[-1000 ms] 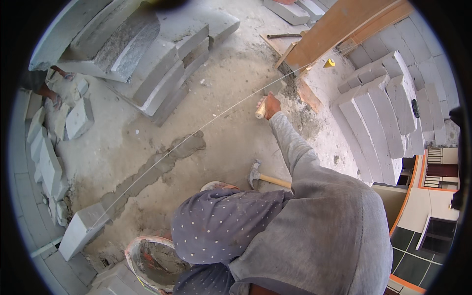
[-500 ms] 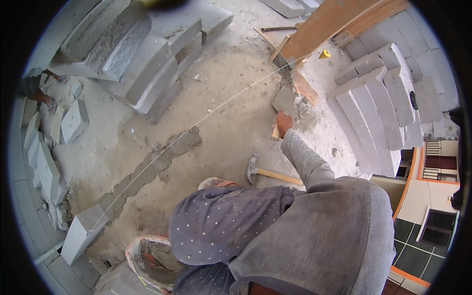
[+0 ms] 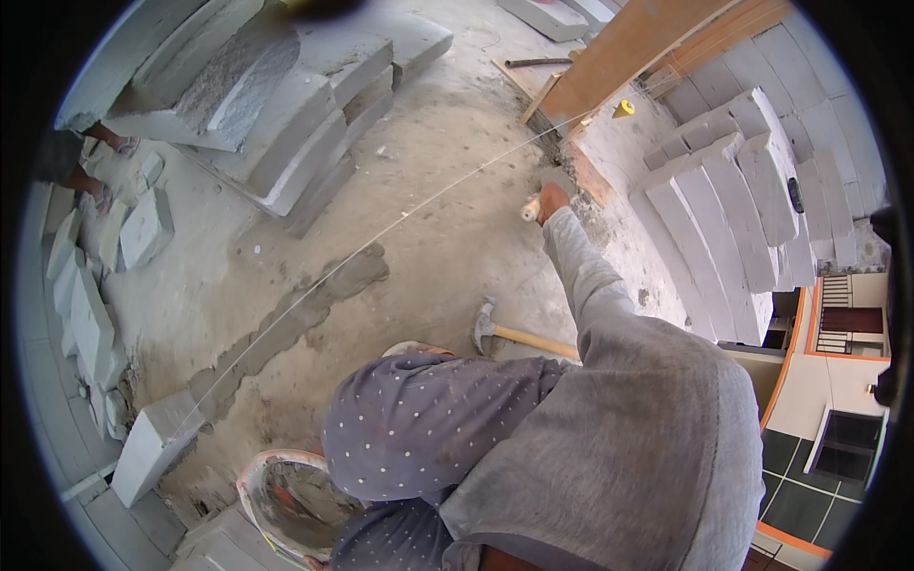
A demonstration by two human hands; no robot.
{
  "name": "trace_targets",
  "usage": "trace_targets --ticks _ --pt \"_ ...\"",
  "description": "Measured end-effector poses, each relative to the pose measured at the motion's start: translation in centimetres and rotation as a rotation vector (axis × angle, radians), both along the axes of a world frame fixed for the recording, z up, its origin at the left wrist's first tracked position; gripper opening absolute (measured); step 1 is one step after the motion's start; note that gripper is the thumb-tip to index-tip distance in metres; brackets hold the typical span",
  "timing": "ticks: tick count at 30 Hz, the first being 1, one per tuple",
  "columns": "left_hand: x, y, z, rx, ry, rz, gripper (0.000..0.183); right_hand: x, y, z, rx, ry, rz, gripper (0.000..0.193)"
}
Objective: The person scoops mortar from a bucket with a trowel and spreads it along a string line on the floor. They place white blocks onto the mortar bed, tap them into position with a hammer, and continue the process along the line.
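Note:
My right hand (image 3: pixel 553 201), at the end of an outstretched grey sleeve, is closed round the wooden handle of a trowel (image 3: pixel 530 210). Its grey blade points away from me, over wet mortar beside the foot of an orange-brown board. My left hand is almost wholly hidden at the lower edge; only a sliver of skin (image 3: pixel 316 563) shows by the bucket rim, its fingers not readable. That bucket (image 3: pixel 249 476) has mortar inside. A hammer (image 3: pixel 519 336) with a wooden handle lies on the floor by my knee.
A taut string (image 3: pixel 352 255) crosses above a mortar strip (image 3: pixel 314 305), from a pale block (image 3: pixel 152 447) toward the upright board (image 3: pixel 619 67). Stacked blocks (image 3: pixel 295 152) stand at far left, more blocks (image 3: pixel 714 190) at right. Another person's feet (image 3: pixel 100 190) show at left.
My right hand has moved a little farther away with the trowel, and the blade now looks narrower, as if tilted. The view has shifted slightly.

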State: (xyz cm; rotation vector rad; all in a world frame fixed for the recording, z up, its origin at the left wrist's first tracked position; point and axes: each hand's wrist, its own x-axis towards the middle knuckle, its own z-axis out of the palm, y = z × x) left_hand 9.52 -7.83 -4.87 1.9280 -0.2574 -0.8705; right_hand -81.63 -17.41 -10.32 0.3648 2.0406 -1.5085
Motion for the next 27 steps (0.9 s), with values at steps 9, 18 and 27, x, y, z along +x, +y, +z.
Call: trace_targets --ticks 9,18,27 --pt "2.0 3.3 1.5 -0.038 -0.004 0.008 0.072 -3.5 3.1 -7.4 0.610 0.633 0.792 0.023" --pt "3.0 7.0 3.6 -0.292 0.171 -0.221 0.071 18.8 7.4 15.0 0.265 -0.025 1.136 0.037" --pt "9.1 6.8 -0.2 -0.395 0.321 -0.247 0.071 17.8 7.5 12.6 0.459 0.007 0.910 0.035"
